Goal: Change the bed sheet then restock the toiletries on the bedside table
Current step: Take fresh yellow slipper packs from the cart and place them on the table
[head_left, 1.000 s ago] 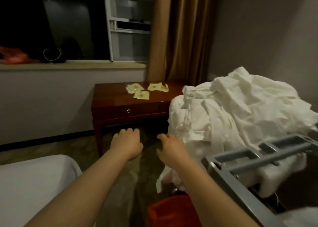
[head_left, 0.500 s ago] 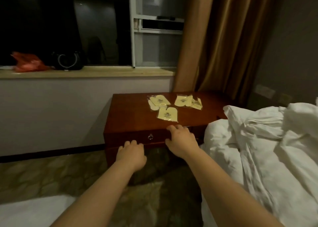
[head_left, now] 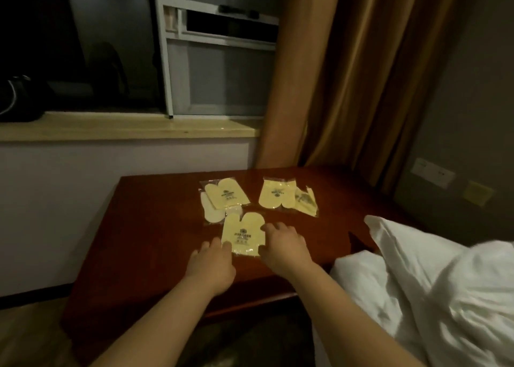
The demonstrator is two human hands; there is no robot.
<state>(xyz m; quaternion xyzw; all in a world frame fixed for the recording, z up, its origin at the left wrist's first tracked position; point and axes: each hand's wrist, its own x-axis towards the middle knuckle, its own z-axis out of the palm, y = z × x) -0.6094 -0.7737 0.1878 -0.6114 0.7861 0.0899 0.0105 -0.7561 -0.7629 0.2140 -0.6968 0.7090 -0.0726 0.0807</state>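
Observation:
Several yellow toiletry packets lie on the dark wooden bedside table (head_left: pixel 155 227). The nearest packet (head_left: pixel 242 234) lies flat between my hands. My left hand (head_left: pixel 212 266) touches its lower left corner with straight fingertips. My right hand (head_left: pixel 283 245) rests on its right edge, fingers spread flat. Two more packets lie further back, one at the left (head_left: pixel 226 194) over a pale one, one at the right (head_left: pixel 275 194) beside a small sachet (head_left: pixel 306 201). Crumpled white bed linen (head_left: pixel 434 288) is heaped at the lower right.
A window sill (head_left: pixel 125 128) runs behind the table, with a dark bag (head_left: pixel 16 99) on its left end. Brown curtains (head_left: pixel 347 74) hang at the back right. A wall socket plate (head_left: pixel 432 171) sits on the right wall. Patterned carpet lies below the table.
I have come closer to the table. Both hands moved forward from below the table's front edge onto its top and now touch the nearest yellow packet.

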